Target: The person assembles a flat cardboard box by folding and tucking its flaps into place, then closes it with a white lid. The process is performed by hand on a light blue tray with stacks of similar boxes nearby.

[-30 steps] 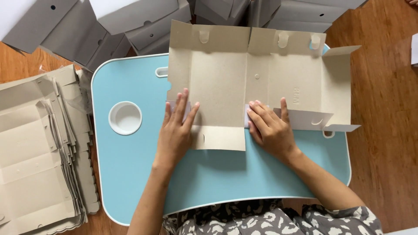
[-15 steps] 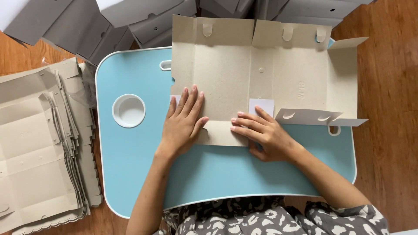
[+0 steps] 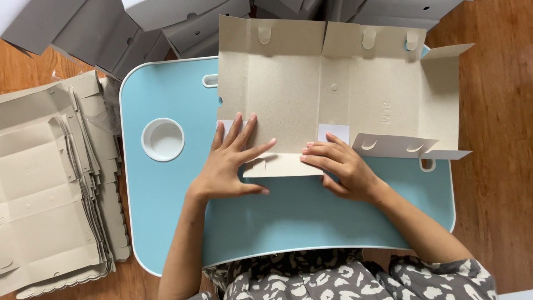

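Pressing a near flap (image 3: 283, 165) of an unfolded cardboard box blank (image 3: 333, 94) flat, a person is working both hands across a light-blue lap surface (image 3: 311, 216). The left hand (image 3: 233, 161) is lying spread, palm down, fingers fanned over the blank's lower edge and thumb resting along the flap. The right hand (image 3: 338, 166) is lying just beside it, fingers extended and pressed close together, tips touching the flap's right end. Beyond the right hand, a narrow side strip (image 3: 394, 145) with curved slots is standing slightly raised. The blank is lying open beyond both hands, its tabbed far edge overhanging the surface. A round cup recess (image 3: 162, 139) is sitting left of the left hand, and a stack of flat blanks (image 3: 50, 183) is lying farther left on the wooden floor. Folded grey boxes (image 3: 166, 22) are lying beyond. Doing this fold well likely means anchoring the panel with one palm while running the fingertips firmly along the scored line.
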